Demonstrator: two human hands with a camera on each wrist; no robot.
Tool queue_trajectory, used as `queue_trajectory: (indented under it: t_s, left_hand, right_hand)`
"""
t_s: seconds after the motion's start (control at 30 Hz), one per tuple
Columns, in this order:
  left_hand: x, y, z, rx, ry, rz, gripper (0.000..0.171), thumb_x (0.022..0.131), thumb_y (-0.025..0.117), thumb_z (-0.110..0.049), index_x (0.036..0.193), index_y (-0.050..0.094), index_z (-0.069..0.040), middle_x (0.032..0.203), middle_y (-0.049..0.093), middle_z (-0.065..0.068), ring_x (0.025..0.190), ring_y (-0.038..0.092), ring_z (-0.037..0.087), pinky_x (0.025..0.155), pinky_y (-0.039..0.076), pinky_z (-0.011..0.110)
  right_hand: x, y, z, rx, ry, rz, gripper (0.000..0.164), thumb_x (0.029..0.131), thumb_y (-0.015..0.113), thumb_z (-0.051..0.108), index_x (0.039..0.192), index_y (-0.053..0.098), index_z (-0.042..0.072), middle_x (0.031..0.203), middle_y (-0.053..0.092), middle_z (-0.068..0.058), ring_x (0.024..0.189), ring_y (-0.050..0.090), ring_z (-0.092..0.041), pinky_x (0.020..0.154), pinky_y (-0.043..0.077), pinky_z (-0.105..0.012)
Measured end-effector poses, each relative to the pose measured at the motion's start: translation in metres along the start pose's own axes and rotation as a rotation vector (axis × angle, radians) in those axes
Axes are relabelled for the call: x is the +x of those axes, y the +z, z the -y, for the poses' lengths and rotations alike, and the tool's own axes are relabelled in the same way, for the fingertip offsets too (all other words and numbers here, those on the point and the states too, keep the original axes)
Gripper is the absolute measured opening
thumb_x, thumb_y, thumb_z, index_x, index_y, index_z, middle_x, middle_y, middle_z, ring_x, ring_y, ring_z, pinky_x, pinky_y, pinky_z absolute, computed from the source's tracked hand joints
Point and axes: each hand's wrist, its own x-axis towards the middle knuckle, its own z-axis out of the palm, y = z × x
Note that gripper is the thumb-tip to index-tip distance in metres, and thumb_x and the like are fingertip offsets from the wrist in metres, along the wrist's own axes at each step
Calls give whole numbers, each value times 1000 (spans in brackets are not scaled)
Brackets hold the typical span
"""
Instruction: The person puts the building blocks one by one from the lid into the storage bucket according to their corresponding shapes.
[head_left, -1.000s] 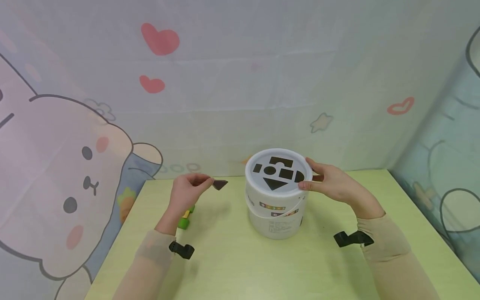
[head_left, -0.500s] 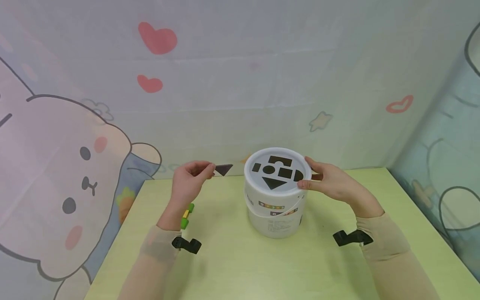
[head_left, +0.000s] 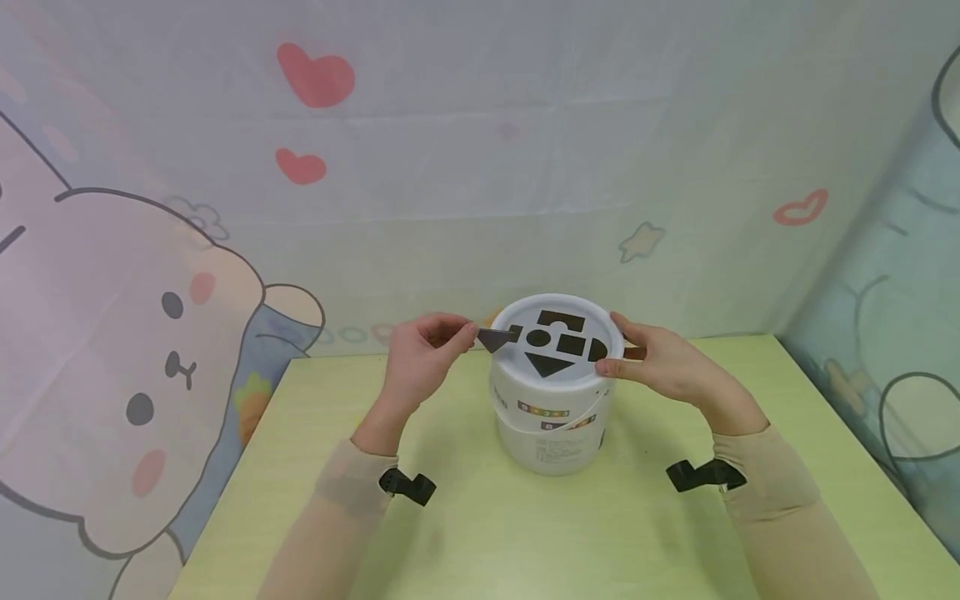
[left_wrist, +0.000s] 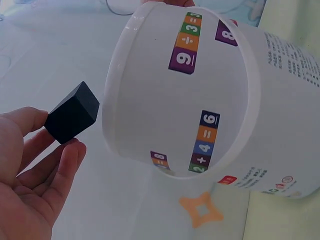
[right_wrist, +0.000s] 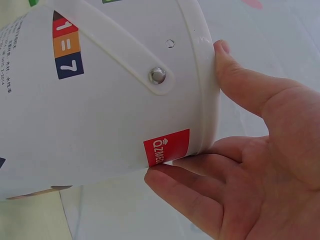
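Note:
My left hand (head_left: 423,354) pinches a dark triangular block (head_left: 495,337) between thumb and fingertips. The block is just above the left edge of the lid (head_left: 517,362), near its small rectangular hole. In the left wrist view, the block (left_wrist: 74,114) stands slightly apart from the bucket's rim. The white bucket (head_left: 551,450) is upright, its lid cut with several shaped holes, among them a triangle, a circle and rectangles. My right hand (head_left: 660,362) grips the bucket's right rim, thumb on the lid's edge. In the right wrist view, its fingers (right_wrist: 185,192) lie against the bucket's side.
The bucket stands on a pale green table (head_left: 480,533), near its back edge. Behind hangs a cloth backdrop (head_left: 480,208) printed with hearts and a cartoon rabbit. A white handle (right_wrist: 115,45) hangs along the bucket's side.
My left hand has risen and moved right with the block, from left of the bucket to the lid's edge. It now hides most of a green and yellow block. The right hand stays put.

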Motion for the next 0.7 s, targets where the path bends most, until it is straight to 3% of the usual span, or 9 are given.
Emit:
queue_trajectory:
  t_s: [0.3,0.47,0.7]
  left_hand:
    - [1,28,-6,49,89,37,16,99,80,-19,107,83,-6,95,80,3,84,75,17,78,63,34]
    - [3,45,-14,81,161,94,14,98,81,-17,104,84,-5,95,80,3,82,75,15,78,63,33]
    - [4,59,-16,161,205,142,10,98,81,-13,100,84,-4,92,79,4,76,72,11,72,61,28]
  right_hand:
    - [1,1,-1,-7,0,3,101,102,76,42,170,14,-1,160,46,-28,141,53,-48,112,46,-64]
    - [0,0,-3,-10,-6,-1,101,102,76,41,170,14,-1,160,47,-28,140,54,-47,112,46,-64]
    - [0,0,-2,-9,-10,2,99,103,75,41,169,15,-1,160,46,-29,140,54,-47,112,46,-65]
